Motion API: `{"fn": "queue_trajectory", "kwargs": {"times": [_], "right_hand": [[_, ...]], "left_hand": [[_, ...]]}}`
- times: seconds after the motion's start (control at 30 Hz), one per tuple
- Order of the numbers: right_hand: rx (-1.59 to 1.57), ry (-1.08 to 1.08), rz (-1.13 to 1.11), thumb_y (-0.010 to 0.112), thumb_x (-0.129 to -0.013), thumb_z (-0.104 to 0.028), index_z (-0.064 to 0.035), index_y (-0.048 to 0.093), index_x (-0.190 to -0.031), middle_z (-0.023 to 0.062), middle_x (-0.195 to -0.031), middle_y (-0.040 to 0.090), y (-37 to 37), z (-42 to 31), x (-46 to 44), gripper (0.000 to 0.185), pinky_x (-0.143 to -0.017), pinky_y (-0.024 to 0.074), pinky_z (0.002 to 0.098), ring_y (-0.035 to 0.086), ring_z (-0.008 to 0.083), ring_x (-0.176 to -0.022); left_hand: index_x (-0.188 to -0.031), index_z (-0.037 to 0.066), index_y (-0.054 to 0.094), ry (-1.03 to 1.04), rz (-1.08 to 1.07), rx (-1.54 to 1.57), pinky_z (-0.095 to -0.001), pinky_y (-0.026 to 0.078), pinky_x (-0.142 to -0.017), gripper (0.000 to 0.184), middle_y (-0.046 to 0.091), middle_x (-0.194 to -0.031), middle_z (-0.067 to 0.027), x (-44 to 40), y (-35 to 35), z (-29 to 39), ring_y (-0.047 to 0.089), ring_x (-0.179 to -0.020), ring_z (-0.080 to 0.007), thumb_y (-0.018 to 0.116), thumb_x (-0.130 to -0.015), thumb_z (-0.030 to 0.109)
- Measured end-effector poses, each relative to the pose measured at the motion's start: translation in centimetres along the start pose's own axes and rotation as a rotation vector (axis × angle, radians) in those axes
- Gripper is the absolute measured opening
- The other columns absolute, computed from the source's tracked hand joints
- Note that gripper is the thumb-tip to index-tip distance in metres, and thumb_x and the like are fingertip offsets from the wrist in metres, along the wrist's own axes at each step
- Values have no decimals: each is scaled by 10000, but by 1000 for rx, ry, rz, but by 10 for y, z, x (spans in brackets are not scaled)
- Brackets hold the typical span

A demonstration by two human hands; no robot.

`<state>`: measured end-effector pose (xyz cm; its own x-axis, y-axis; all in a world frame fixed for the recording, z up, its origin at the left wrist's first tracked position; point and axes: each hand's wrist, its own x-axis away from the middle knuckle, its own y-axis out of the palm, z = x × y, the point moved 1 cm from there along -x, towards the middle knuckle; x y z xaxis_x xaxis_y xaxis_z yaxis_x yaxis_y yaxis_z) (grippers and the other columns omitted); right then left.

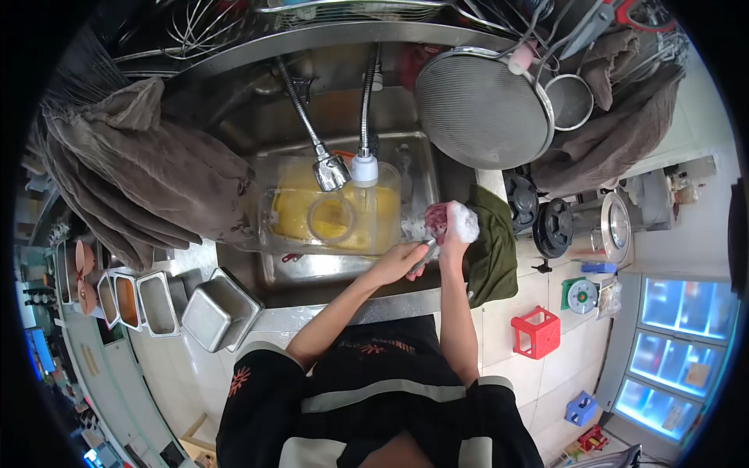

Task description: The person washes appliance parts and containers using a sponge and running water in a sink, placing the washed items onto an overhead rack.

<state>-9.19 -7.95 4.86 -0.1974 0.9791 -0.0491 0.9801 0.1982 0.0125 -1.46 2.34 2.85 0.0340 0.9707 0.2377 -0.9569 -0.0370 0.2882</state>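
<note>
Over the front right side of the sink, my left hand (pixel 396 264) is closed around a slim grey metal utensil (pixel 425 254); its kind cannot be made out. My right hand (pixel 452 248) grips a reddish-pink mesh scrubber (pixel 437 221) covered on one side with white foam (pixel 466 224). The two hands are close together, with the utensil's upper end near the scrubber. To their left, a clear plastic tub (pixel 269 234) in the sink (pixel 425 168) holds a yellow container (pixel 374 210) and a round clear piece (pixel 310 220).
Two flexible faucets (pixel 331 170) (pixel 364 168) hang over the tub. A large sieve (pixel 484 105) stands behind the sink's right side. A green cloth (pixel 491 257) drapes over the right edge. Steel pans (pixel 214 312) sit at left. A red stool (pixel 536 333) stands on the floor.
</note>
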Motion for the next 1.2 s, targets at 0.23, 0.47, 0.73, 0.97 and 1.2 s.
{"fn": "queue_trajectory", "kwargs": {"times": [0.23, 0.47, 0.73, 0.97, 1.2], "right_hand": [[-845, 433, -157, 330, -787, -579, -23, 489, -1062, 73, -973, 564, -9, -10, 9, 641, -756, 429, 338, 546, 215, -863], [-326, -230, -166, 630, -632, -181, -10, 300, -1210, 79, -1080, 471, 28, -34, 24, 688, -859, 346, 270, 464, 172, -971], [-348, -8, 146, 445, -844, -135, -31, 469, -981, 24, -893, 494, 16, 16, 22, 174, -711, 391, 239, 469, 116, -786], [-960, 99, -398, 346, -870, -356, -40, 451, -1031, 65, -974, 524, -1, -8, 7, 370, -765, 404, 316, 509, 172, -865], [-365, 161, -305, 518, -784, -188, -42, 513, -870, 13, -722, 535, 17, -40, 4, 169, -534, 413, 270, 509, 132, -637]], "left_hand": [[-948, -11, 460, 260, 327, 96, -229, 374, -694, 318, 481, -889, -85, -4, 14, 8, 474, -800, -126, 283, -900, 249], [-1284, -9, 194, 554, 485, -455, -350, 132, -968, 525, 227, -1311, -170, -6, 23, 45, 235, -1188, -294, 258, -840, 263], [-1202, -38, 318, 642, 492, -509, -336, 303, -902, 450, 379, -1154, -194, 6, 32, 54, 381, -1077, -299, 428, -804, 142], [-902, 0, 436, -18, 91, 716, -231, 381, -384, 452, 465, -614, -31, 8, 16, 54, 438, -418, -117, 334, -853, 437], [-704, 77, 424, -354, -548, 1279, -172, 257, -281, 539, 350, -439, 7, 4, 7, 32, 347, -332, -64, 304, -790, 596]]}}
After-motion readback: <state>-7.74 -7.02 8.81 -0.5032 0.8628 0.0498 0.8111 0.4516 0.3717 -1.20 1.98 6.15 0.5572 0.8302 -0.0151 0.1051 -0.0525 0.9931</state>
